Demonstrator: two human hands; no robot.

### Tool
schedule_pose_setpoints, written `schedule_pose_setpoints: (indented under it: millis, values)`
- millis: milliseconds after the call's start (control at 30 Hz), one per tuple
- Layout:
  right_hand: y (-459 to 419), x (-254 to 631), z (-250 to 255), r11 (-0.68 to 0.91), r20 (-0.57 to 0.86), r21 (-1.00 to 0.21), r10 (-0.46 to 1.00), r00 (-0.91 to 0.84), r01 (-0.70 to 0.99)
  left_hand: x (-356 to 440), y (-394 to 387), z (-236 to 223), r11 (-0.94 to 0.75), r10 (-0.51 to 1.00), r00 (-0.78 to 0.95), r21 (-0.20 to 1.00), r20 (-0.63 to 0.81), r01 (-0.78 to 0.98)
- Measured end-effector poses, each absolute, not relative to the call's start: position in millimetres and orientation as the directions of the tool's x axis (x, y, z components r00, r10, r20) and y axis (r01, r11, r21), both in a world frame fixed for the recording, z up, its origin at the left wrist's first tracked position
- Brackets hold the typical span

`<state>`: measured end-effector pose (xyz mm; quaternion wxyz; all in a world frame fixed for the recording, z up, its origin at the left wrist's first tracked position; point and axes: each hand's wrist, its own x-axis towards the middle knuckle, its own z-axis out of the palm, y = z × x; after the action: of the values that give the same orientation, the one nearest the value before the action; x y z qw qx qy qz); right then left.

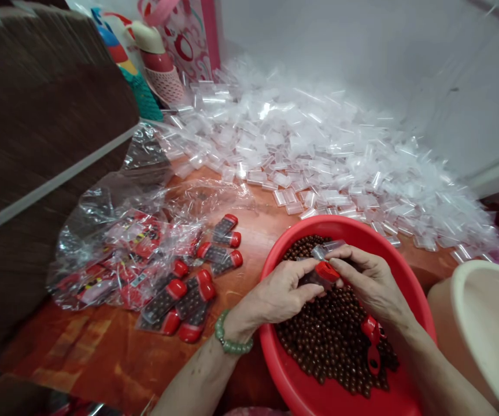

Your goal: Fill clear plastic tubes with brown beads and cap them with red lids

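Observation:
Over a red basin (411, 289) of shiny brown balls (327, 335), my two hands meet at one small clear plastic container with a red cap (326, 271). My left hand (281, 292), with a green bead bracelet on its wrist, pinches the container's body, which looks dark inside. The fingers of my right hand (368, 280) are closed at the red cap end. A clear empty tube (327, 248) shows just behind the fingers; which hand carries it, I cannot tell. Red plastic caps (374, 344) lie on the balls below my right hand.
Filled red-capped containers (195, 300) lie left of the basin, beside a clear bag of red packaging (132, 254). A heap of clear plastic tubes (301, 138) covers the table's back. A cream tub (487, 323) stands right, a dark carton (36, 144) left, and a bottle (156, 58) behind.

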<state>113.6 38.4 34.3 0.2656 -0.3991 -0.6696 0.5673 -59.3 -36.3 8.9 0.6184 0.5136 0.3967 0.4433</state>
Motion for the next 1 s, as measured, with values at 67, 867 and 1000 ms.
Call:
schedule_pose_setpoints:
  millis: [67, 867, 1000]
  values:
    - [36.1, 112.9, 33.0, 0.153, -0.026, -0.949, 0.834, -0.551, 0.275, -59.7, -36.3, 9.1, 0.072, 0.959, 0.283, 0.989, -0.034, -0.126]
    - [30.2, 133.0, 47.0, 0.298, -0.014, -0.888, 0.744, -0.668, 0.350, -64.7, -34.8, 17.3, 0.060, 0.973, 0.225, 0.998, -0.054, -0.018]
    - [37.4, 141.5, 44.7, 0.024, -0.117, -0.977, 0.773, -0.624, 0.213, -65.5, -34.1, 17.5, 0.088, 0.974, 0.216, 0.992, -0.065, -0.095]
